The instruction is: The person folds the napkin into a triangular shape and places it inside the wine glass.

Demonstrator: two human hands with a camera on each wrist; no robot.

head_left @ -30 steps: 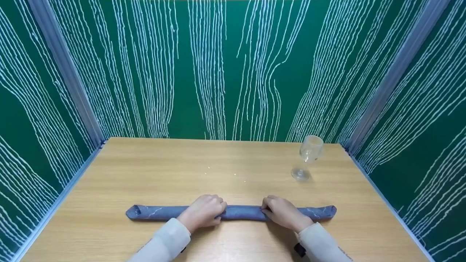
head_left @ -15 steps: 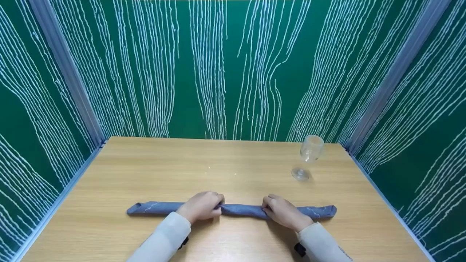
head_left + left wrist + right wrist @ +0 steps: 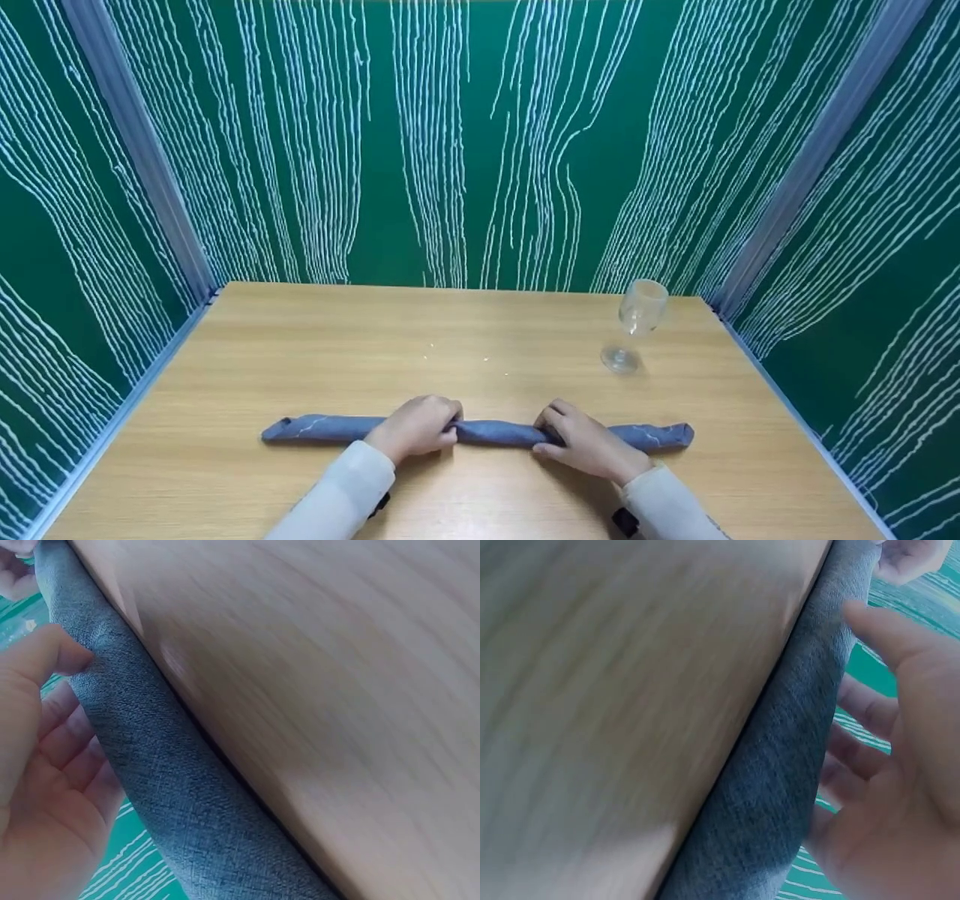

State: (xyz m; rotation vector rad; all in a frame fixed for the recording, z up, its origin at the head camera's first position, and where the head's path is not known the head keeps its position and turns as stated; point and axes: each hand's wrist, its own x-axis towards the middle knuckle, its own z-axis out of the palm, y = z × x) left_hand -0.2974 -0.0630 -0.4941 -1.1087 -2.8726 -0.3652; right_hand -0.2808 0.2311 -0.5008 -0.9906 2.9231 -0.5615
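Two hands are working at a rolled blue-grey cloth (image 3: 495,433) on a wooden table (image 3: 337,360).
The roll is lying crosswise near the person, its two ends extending outward beyond the hands; the left hand (image 3: 416,425) is pinching it between thumb and fingers left of its middle, while the right hand (image 3: 589,442) is spreading loosely around it, thumb on the near side and fingers on the far side; a stemmed glass (image 3: 641,315) is standing upright farther back, toward the right.
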